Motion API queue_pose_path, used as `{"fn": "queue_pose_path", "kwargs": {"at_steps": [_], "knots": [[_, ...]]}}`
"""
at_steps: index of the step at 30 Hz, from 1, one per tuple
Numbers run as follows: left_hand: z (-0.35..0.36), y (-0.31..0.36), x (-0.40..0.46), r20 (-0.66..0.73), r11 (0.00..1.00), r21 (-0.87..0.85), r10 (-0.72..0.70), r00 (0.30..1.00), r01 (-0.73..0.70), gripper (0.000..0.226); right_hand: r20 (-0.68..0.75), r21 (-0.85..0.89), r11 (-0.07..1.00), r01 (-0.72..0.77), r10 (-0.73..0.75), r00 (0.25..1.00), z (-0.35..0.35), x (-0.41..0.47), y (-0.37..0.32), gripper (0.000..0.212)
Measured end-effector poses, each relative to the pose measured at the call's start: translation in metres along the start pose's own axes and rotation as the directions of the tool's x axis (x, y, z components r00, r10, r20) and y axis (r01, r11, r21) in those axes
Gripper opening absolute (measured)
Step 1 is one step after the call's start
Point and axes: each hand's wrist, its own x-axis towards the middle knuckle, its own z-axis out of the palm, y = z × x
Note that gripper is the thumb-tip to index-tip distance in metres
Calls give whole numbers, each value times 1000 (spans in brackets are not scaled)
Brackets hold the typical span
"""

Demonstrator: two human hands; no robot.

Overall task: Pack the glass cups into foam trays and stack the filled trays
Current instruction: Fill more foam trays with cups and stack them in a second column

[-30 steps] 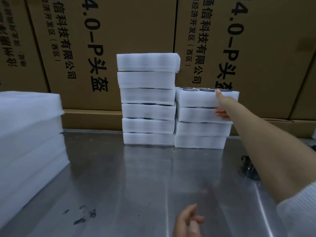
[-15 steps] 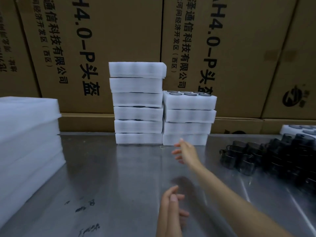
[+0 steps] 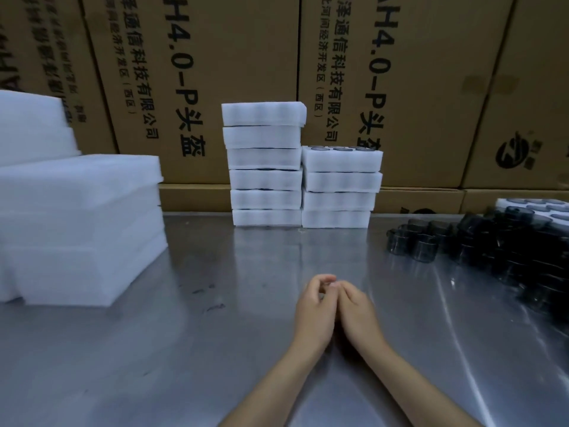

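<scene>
Two stacks of filled white foam trays stand at the back of the steel table: a taller left stack [image 3: 264,164] and a shorter right stack [image 3: 340,188] whose top tray [image 3: 341,160] shows dark cup rims. Dark glass cups [image 3: 480,251] crowd the right side of the table. My left hand [image 3: 314,309] and my right hand [image 3: 357,312] rest side by side over the table's middle, fingers loosely curled, fingertips touching, holding nothing.
A pile of empty foam sheets [image 3: 80,229] fills the left side. Another foam tray [image 3: 535,208] with cups sits at the far right behind the loose cups. Large cardboard boxes [image 3: 215,72] wall off the back of the steel table [image 3: 184,349].
My right hand let go of the top tray of the shorter stack and drew back to the table's middle, meeting my left hand. The view pulled back and shifted right.
</scene>
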Motion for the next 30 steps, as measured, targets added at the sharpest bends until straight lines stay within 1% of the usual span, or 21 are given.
{"fn": "queue_pose_path", "kwargs": {"at_steps": [2, 3, 4, 5, 6, 7, 8, 9, 10, 11, 12, 13, 14, 16, 18, 19, 22, 24, 27, 29, 30], "knots": [[-13, 0, -12, 72, 985, 157, 64, 995, -75, 13, 13, -16, 1000, 8, -8, 1000, -2, -13, -1, 26], [-24, 2, -16, 141, 935, 309, 139, 980, -177, 19, 23, -7, 1000, 7, -7, 1000, -3, -19, -1, 24], [-38, 5, -16, 224, 824, 473, 228, 947, -310, 26, 29, 12, 1000, 6, -6, 1000, -4, -24, 1, 22], [-56, 11, -11, 311, 656, 614, 311, 898, -439, 33, 31, 36, 999, 7, -8, 999, -5, -28, 3, 23], [-75, 20, -2, 394, 445, 723, 363, 845, -528, 38, 32, 62, 998, 4, -6, 999, -5, -32, 4, 25], [-96, 33, 10, 451, 216, 807, 376, 810, -549, 41, 41, 87, 996, -8, 5, 999, -6, -35, 4, 26], [-119, 47, 25, 468, -1, 865, 360, 807, -501, 43, 54, 100, 995, -23, 17, 998, -6, -37, 4, 26], [-141, 62, 39, 443, -171, 896, 348, 826, -409, 44, 62, 100, 994, -32, 26, 998, -6, -38, 3, 26], [-164, 75, 52, 387, -282, 912, 346, 855, -299, 46, 67, 86, 996, -34, 28, 997, -6, -38, 1, 25], [-186, 88, 63, 306, -352, 919, 343, 888, -180, 51, 74, 67, 997, -29, 24, 997, -6, -38, 0, 26], [-208, 99, 72, 203, -396, 916, 337, 920, -57, 57, 81, 50, 999, -22, 18, 997, -6, -38, -1, 26], [-229, 109, 78, 82, -421, 904, 333, 939, 70, 62, 87, 37, 999, -18, 15, 996, -7, -39, -2, 27], [-248, 116, 81, -44, -427, 883, 339, 940, 195, 67, 92, 32, 999, -17, 14, 996, -8, -39, -3, 28], [-278, 126, 82, -261, -382, 837, 350, 900, 392, 73, 103, 38, 999, -19, 15, 995, -9, -40, -3, 27], [-293, 129, 78, -391, -276, 828, 338, 856, 487, 69, 113, 33, 999, -19, 15, 993, -9, -40, -4, 25], [-297, 129, 75, -403, -249, 835, 332, 853, 491, 62, 119, 22, 1000, -16, 13, 993, -10, -40, -4, 25], [-298, 130, 70, -288, -316, 859, 354, 890, 404, 34, 127, -12, 1000, -5, 6, 992, -10, -40, -4, 24], [-291, 136, 66, -222, -311, 886, 367, 903, 344, 24, 131, -15, 1000, -6, 8, 991, -11, -40, -5, 23], [-267, 149, 61, -73, -282, 935, 445, 892, 217, 29, 128, 41, 999, -27, 21, 991, -12, -39, -6, 24], [-239, 152, 54, 86, -248, 967, 524, 847, 54, 38, 76, 124, 992, -37, 28, 997, -13, -37, -7, 22], [-224, 151, 45, 155, -190, 980, 560, 814, -56, 42, 27, 181, 982, -46, 42, 999, -14, -35, -8, 20]]}}
